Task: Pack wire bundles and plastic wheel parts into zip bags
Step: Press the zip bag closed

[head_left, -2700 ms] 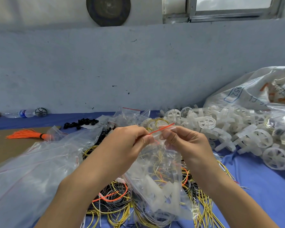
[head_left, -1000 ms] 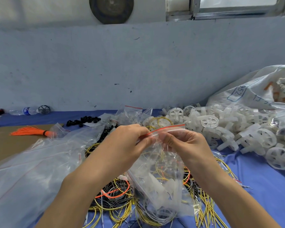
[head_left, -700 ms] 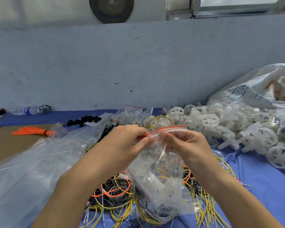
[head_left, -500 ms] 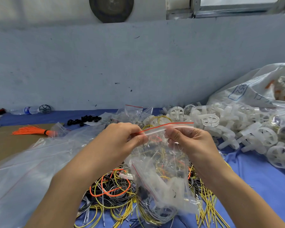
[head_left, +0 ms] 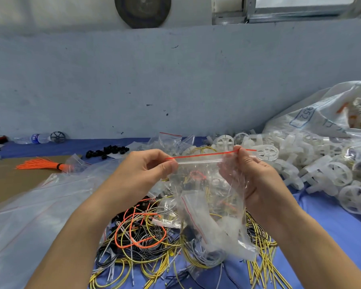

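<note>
A clear zip bag (head_left: 213,209) with a red seal strip hangs in front of me, holding white plastic parts, wires and a smaller bag. My left hand (head_left: 146,170) pinches the left end of the seal strip. My right hand (head_left: 250,176) pinches the right end, and the strip is stretched straight between them. Under the bag lies a tangle of yellow, black, grey and orange wire bundles (head_left: 146,236). A heap of white plastic wheel parts (head_left: 313,170) covers the blue cloth on the right.
Large clear plastic bags (head_left: 29,215) spread across the left. Small zip bags (head_left: 169,140), black rings (head_left: 106,152), an orange wire bundle (head_left: 40,164) and a water bottle (head_left: 35,138) lie further back. A big white sack (head_left: 325,113) leans at the far right against the wall.
My hands have moved apart along the red seal strip, the right one sliding to its right end. The bag top went from bunched between the fingers to stretched flat and wide.
</note>
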`<state>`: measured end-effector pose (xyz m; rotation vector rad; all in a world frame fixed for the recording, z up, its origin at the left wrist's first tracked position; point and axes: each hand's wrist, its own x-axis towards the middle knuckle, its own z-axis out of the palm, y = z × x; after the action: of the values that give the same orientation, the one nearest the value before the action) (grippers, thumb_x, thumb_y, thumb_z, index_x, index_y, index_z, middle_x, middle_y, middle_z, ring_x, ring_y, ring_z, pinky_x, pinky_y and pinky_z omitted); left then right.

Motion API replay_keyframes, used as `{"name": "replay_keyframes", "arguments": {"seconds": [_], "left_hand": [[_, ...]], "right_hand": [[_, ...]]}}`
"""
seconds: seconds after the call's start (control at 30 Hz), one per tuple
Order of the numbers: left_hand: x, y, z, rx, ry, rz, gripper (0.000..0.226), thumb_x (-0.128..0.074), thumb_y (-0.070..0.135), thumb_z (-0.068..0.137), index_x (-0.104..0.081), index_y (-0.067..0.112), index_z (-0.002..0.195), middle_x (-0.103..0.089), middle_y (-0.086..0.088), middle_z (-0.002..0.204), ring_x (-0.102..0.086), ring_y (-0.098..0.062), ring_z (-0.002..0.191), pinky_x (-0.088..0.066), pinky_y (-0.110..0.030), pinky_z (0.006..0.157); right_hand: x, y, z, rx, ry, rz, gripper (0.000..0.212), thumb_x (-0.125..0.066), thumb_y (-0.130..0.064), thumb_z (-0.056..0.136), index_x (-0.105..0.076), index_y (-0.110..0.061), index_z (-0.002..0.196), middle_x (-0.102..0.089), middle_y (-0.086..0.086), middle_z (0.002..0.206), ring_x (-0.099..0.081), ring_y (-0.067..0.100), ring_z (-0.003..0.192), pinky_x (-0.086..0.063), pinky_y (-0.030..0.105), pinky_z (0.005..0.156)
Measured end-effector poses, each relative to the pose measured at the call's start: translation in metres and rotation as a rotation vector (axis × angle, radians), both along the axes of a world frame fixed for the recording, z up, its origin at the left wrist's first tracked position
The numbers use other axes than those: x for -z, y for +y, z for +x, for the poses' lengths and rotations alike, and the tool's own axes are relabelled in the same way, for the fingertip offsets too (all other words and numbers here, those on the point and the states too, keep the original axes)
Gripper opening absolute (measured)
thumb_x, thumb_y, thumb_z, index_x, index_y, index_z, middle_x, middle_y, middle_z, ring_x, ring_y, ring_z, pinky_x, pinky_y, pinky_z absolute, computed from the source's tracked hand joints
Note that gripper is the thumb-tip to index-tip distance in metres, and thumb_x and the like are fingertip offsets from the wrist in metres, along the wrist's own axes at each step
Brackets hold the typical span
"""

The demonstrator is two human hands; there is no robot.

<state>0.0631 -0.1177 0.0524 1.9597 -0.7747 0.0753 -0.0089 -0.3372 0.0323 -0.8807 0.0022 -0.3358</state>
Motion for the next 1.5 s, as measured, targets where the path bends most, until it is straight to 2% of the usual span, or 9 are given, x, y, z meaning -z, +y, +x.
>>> {"name": "replay_keyframes", "arguments": {"seconds": [0.13, 0.2, 0.33, 0.43, 0.53, 0.6, 0.8, 1.07, 1.5], "left_hand": [[0.005, -0.018, -0.008, 0.094, 0.121, -0.221, 0.023, -0.065, 0.034, 0.085, -0.071, 0.013, 0.094, -0.076, -0.001, 0.086, -0.072, -0.012, 0.083, -0.056, -0.021, 0.078], [0.005, -0.028, -0.012, 0.12, 0.132, -0.286, 0.025, -0.069, 0.034, 0.082, -0.071, 0.012, 0.092, -0.075, -0.005, 0.081, -0.073, -0.018, 0.077, -0.058, -0.026, 0.076], [0.005, -0.037, -0.015, 0.138, 0.07, -0.285, 0.021, -0.071, 0.037, 0.08, -0.073, 0.019, 0.09, -0.075, -0.003, 0.081, -0.072, -0.016, 0.076, -0.058, -0.026, 0.073], [0.004, -0.036, -0.017, 0.14, 0.039, -0.281, 0.016, -0.069, 0.035, 0.083, -0.074, 0.021, 0.09, -0.075, -0.001, 0.082, -0.071, -0.014, 0.075, -0.056, -0.023, 0.07], [0.003, -0.034, -0.018, 0.139, 0.015, -0.263, 0.015, -0.067, 0.033, 0.086, -0.073, 0.021, 0.092, -0.074, -0.003, 0.081, -0.07, -0.018, 0.074, -0.059, -0.033, 0.075], [0.002, -0.033, -0.019, 0.155, 0.007, -0.264, 0.012, -0.067, 0.027, 0.088, -0.073, 0.019, 0.094, -0.073, 0.0, 0.079, -0.069, -0.014, 0.073, -0.057, -0.027, 0.073], [0.004, -0.044, -0.028, 0.14, -0.018, -0.313, 0.004, -0.071, 0.021, 0.087, -0.073, 0.021, 0.09, -0.07, 0.009, 0.074, -0.063, -0.005, 0.068, -0.051, -0.017, 0.067], [0.008, -0.05, -0.031, 0.203, 0.091, -0.472, 0.018, -0.07, 0.025, 0.082, -0.075, 0.014, 0.096, -0.071, 0.009, 0.075, -0.06, -0.009, 0.069, -0.054, -0.021, 0.067], [0.018, -0.066, -0.042, 0.016, -0.107, -0.5, 0.01, -0.064, 0.027, 0.092, -0.073, 0.027, 0.095, -0.071, 0.013, 0.083, -0.063, -0.003, 0.073, -0.052, -0.018, 0.069]], "right_hand": [[-0.009, 0.002, -0.002, 0.061, 0.015, -0.101, 0.014, -0.057, -0.026, 0.093, -0.068, -0.019, 0.087, -0.049, -0.005, 0.056, -0.047, 0.011, 0.048, -0.045, 0.019, 0.041], [-0.013, 0.005, -0.008, 0.122, -0.033, -0.485, 0.027, -0.055, -0.041, 0.095, -0.07, -0.021, 0.085, -0.04, -0.009, 0.051, -0.035, 0.011, 0.046, -0.034, 0.016, 0.04], [-0.01, 0.016, -0.017, 0.341, -0.12, -1.39, 0.047, -0.053, -0.078, 0.078, -0.067, -0.04, 0.101, -0.054, -0.012, 0.052, -0.041, 0.006, 0.042, -0.03, 0.018, 0.043], [-0.011, 0.022, -0.021, 0.491, -0.101, -1.65, 0.048, -0.047, -0.076, 0.077, -0.069, -0.039, 0.099, -0.05, -0.029, 0.057, -0.047, 0.003, 0.051, -0.027, 0.019, 0.044], [-0.012, 0.022, -0.025, 0.594, -0.127, -1.675, 0.033, -0.045, -0.057, 0.091, -0.068, -0.034, 0.089, -0.047, -0.014, 0.057, -0.046, 0.006, 0.053, -0.036, 0.029, 0.051], [-0.013, 0.022, -0.027, 0.605, -0.116, -1.722, 0.037, -0.037, -0.055, 0.094, -0.064, -0.031, 0.088, -0.045, -0.012, 0.074, -0.047, 0.009, 0.06, -0.041, 0.034, 0.055], [-0.017, 0.028, -0.029, 0.664, -0.144, -1.86, 0.027, -0.035, -0.039, 0.101, -0.056, -0.025, 0.092, -0.053, -0.013, 0.083, -0.053, 0.016, 0.074, -0.026, 0.029, 0.06], [-0.018, 0.021, -0.03, 0.733, -0.209, -1.784, 0.026, -0.043, -0.044, 0.1, -0.064, -0.03, 0.095, -0.062, -0.016, 0.079, -0.061, 0.02, 0.064, -0.04, 0.031, 0.051], [-0.017, 0.019, -0.03, 0.802, -0.184, -1.767, 0.021, -0.051, -0.039, 0.098, -0.067, -0.027, 0.094, -0.065, -0.014, 0.084, -0.061, 0.02, 0.062, -0.026, 0.018, 0.051]]}}
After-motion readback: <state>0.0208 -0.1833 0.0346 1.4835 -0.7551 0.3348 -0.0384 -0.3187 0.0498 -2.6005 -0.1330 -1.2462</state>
